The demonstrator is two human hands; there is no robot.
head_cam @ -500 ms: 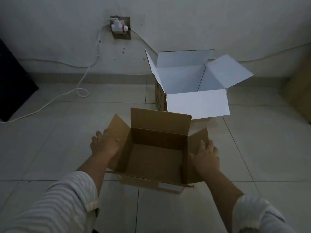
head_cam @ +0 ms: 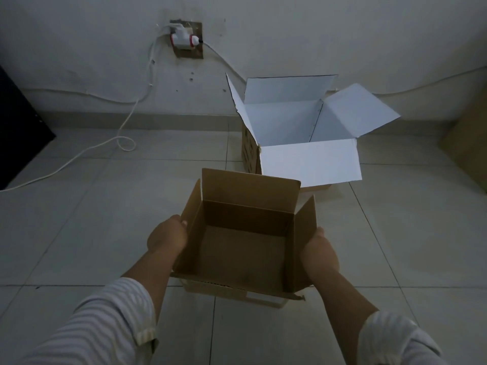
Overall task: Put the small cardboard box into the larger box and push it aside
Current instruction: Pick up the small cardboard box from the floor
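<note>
Dim tiled floor, white wall behind. Small cardboard box, open-topped, is clamped between left hand and right hand. Larger box, flaps spread, lies just beyond it, rightward, open side up.

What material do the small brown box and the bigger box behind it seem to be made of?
Small brown box: plain cardboard, matte and unprinted; a torn near flap edge suggests corrugated board. Bigger box: probably cardboard too, with a smooth white inside and a brown patterned outer side, folding along creased flaps. Both hands, left and right, hold the small one's sides.
</note>
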